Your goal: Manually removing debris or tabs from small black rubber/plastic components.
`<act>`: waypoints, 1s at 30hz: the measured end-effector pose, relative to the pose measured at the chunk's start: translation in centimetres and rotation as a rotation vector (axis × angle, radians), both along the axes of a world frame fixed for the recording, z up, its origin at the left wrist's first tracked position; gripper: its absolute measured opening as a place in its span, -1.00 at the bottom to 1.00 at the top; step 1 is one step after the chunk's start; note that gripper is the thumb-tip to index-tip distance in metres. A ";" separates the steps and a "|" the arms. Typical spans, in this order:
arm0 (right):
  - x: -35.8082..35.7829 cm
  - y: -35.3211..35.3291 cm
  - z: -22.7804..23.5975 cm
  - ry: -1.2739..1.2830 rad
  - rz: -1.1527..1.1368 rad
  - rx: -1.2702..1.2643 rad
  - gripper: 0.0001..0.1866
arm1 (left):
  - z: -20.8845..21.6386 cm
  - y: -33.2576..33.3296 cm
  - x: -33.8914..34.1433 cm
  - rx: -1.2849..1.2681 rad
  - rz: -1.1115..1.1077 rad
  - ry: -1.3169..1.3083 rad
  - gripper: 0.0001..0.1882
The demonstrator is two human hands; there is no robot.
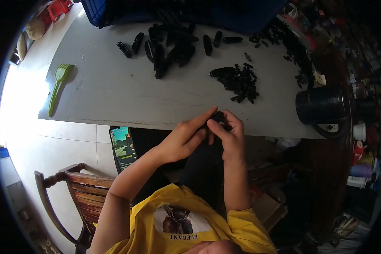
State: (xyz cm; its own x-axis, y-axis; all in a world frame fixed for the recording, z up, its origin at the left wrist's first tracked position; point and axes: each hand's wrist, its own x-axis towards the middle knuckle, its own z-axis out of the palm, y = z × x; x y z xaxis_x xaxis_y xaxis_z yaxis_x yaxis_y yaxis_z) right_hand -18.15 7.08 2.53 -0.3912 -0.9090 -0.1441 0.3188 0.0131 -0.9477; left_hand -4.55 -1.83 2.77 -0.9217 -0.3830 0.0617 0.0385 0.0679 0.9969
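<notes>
Black and mostly covered by fingers, a dark piece [217, 116] is held between the person's two hands at the table's near edge. It lies at the fingertips of the left hand [184, 137] and under the thumb of the right hand [232, 133]; both grasp it (its full outline is hidden). The left forearm slants in from the near left, its forefinger stretched nearly straight along the piece; the right forearm rises steeply, with bent fingers. Farther off, slightly right, small jagged black bits [246, 84] form a loose pile on the smooth pale table [114, 93]. Left of that, longer, glossy, rounded black parts [182, 53] heap up before a blue bin [95, 12]. At the far left lies a green fork-ended tool [57, 89]; on the right, a dark cylindrical vessel [319, 105].
</notes>
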 end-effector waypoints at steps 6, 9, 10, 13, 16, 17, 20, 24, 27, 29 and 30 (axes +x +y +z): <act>3.1 2.9 -3.7 0.079 -0.004 0.120 -0.74 | -1.3 -4.3 -0.2 -0.462 -0.111 0.067 -0.54; 3.0 3.8 -5.0 0.486 0.058 -0.021 -0.76 | -1.3 -5.8 -5.1 -0.742 0.348 0.044 -0.58; 2.5 3.8 -4.6 0.484 0.064 -0.024 -0.76 | -1.9 -6.3 -6.8 -0.801 0.437 0.060 -0.58; -0.3 2.8 -3.2 0.470 -0.166 0.100 -0.84 | -3.3 -7.6 -10.6 -0.942 0.498 0.069 -0.56; -4.6 1.3 -2.6 0.579 -0.351 0.159 -0.87 | -4.1 -8.3 -12.0 -0.905 0.386 -0.197 -0.58; -6.0 1.0 -2.7 0.582 -0.352 0.159 -0.87 | -4.2 -8.5 -12.0 -0.904 0.386 -0.193 -0.58; -8.4 0.1 -3.2 0.838 -0.379 0.389 -0.90 | -3.4 -8.8 -10.8 -0.608 0.429 -0.188 -0.61; -9.3 -0.5 -3.8 1.150 -0.420 0.280 -0.88 | -2.4 -7.1 -6.8 0.381 0.407 0.050 -0.63; -9.3 -0.6 -3.5 1.292 -0.356 0.239 -0.87 | -3.0 -5.8 -4.4 0.611 0.331 0.119 -0.60; -9.2 -0.6 -3.4 1.338 -0.317 0.250 -0.88 | -3.0 -4.6 -3.4 0.710 0.260 0.147 -0.58; -9.3 -0.7 -3.6 1.322 -0.290 0.263 -0.89 | -2.7 -3.9 -3.0 0.703 0.266 0.129 -0.57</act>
